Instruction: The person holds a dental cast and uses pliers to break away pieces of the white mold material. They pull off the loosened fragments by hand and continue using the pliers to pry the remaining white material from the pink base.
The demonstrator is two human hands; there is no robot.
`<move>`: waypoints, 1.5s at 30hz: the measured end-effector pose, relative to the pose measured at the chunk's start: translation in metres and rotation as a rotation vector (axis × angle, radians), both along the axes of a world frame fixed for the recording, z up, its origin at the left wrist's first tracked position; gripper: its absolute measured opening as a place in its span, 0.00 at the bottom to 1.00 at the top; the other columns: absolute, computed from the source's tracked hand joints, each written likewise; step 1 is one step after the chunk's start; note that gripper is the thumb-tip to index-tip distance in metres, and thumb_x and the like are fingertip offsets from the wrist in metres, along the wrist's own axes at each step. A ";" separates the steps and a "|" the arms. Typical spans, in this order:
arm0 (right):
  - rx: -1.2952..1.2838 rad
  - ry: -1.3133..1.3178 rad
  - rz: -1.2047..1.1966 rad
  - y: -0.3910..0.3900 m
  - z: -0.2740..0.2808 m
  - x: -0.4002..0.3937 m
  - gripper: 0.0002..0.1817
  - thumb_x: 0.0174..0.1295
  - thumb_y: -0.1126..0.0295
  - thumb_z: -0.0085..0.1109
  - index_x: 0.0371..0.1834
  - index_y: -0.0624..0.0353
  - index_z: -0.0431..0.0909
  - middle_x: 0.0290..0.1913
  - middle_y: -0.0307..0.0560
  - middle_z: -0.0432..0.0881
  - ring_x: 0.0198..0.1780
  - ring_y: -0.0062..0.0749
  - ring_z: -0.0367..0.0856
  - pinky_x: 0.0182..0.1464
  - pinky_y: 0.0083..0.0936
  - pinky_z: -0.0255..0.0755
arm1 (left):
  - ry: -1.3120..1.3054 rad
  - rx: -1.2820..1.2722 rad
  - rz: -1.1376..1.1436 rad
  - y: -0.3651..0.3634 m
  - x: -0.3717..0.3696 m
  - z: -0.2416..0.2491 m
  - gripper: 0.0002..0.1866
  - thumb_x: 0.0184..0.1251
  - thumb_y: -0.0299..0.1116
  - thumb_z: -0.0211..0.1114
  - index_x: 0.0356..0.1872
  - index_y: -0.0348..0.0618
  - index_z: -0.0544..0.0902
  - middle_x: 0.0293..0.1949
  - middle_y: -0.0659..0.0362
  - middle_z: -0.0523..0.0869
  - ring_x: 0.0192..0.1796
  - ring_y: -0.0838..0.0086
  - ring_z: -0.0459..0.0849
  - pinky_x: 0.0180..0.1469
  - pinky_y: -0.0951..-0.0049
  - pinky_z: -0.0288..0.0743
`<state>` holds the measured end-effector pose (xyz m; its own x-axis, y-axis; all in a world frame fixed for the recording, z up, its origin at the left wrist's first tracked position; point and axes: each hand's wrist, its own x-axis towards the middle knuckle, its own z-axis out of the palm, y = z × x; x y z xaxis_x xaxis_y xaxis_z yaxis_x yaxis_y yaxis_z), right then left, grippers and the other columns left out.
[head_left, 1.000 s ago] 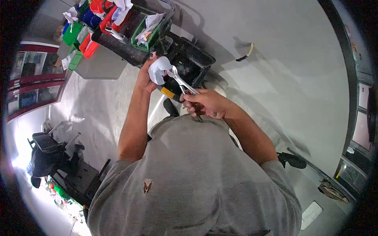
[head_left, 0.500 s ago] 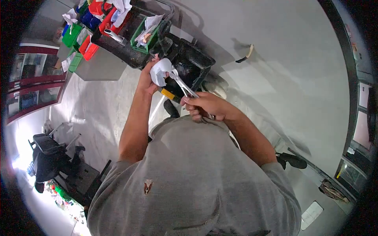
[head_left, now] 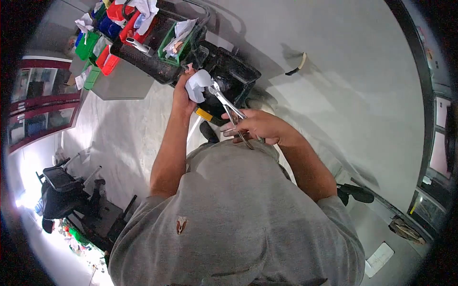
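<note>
Floor: pale, streaked with light (head_left: 136,128); dark-red-framed cabinet (head_left: 45,106) at the far left.
Bins: green bin (head_left: 168,51) with paper in it, beside the black trays; red bin (head_left: 109,62) and others further left.
Black tray (head_left: 248,76): below and beyond the hands; yellow block (head_left: 204,114) at its near edge.
Left hand (head_left: 181,98): fingers closed around the white piece; position slightly further right in view than half a second ago.
White piece (head_left: 196,86): rounded, pale, held up before the black tray; moved right along with the left hand.
Pliers (head_left: 223,98): metal, tips at the right edge of the white piece, contact not clear; handles now spread apart, where they lay close together half a second earlier.
Right hand (head_left: 261,127): loosely closed on the plier handles, fingers straighter than before, when they were curled tight.
</note>
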<state>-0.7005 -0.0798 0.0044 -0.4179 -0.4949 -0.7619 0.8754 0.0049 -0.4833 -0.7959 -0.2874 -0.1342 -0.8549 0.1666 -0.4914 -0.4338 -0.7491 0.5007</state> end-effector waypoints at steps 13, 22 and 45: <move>0.000 0.163 -0.157 -0.006 0.003 0.004 0.23 0.65 0.66 0.56 0.62 0.58 0.67 0.48 0.45 0.80 0.49 0.28 0.79 0.46 0.26 0.74 | 0.253 0.391 -0.127 -0.027 -0.012 0.016 0.17 0.62 0.53 0.61 0.36 0.51 0.80 0.41 0.56 0.81 0.45 0.60 0.79 0.50 0.54 0.75; 0.254 0.812 -0.426 -0.059 -0.002 -0.016 0.19 0.62 0.68 0.63 0.54 0.59 0.69 0.35 0.36 0.75 0.31 0.16 0.72 0.31 0.14 0.67 | 0.376 0.801 -0.143 0.037 -0.004 0.035 0.30 0.59 0.68 0.56 0.40 0.49 0.78 0.40 0.59 0.76 0.39 0.69 0.75 0.42 0.64 0.75; 0.292 0.696 0.431 0.015 0.038 0.020 0.26 0.68 0.64 0.48 0.69 0.54 0.60 0.50 0.56 0.80 0.51 0.44 0.80 0.56 0.35 0.70 | 0.119 0.252 -0.076 0.037 0.013 0.103 0.16 0.68 0.44 0.53 0.52 0.50 0.75 0.53 0.58 0.79 0.54 0.60 0.78 0.52 0.46 0.76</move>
<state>-0.6801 -0.0646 0.0427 -0.6571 -0.5419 -0.5240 0.2744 0.4755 -0.8359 -0.7826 -0.2505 -0.0308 -0.8845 0.3365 -0.3231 -0.4426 -0.8242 0.3533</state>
